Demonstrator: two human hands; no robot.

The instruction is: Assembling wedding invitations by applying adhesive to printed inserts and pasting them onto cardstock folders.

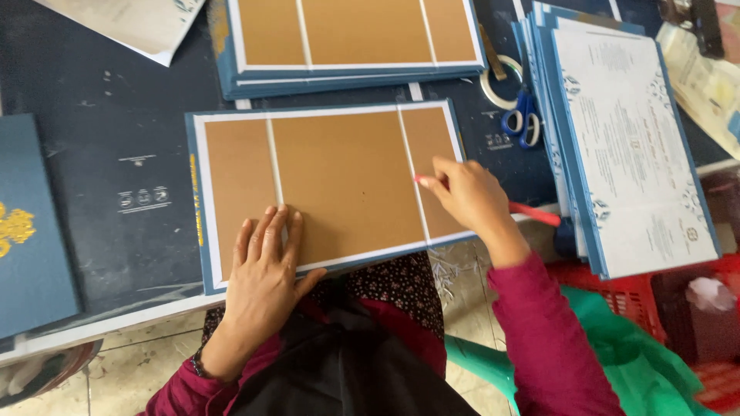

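A blue-edged cover [339, 185] lies open and face down on the dark table, showing three brown board panels split by two white gaps. My left hand [262, 270] rests flat on its near edge, fingers together over the left gap. My right hand [466, 196] grips a thin red tool [532, 213] like a pen. The tool's tip touches the board at the right white gap; its red handle sticks out behind my wrist.
More such covers [347, 38] are stacked at the back. A pile of printed white sheets with blue borders [632, 146] lies on the right, with blue scissors [520, 123] and a tape roll [497, 81] beside it. A dark blue cover with gold ornament [27, 231] lies left. A red basket [655, 293] stands below.
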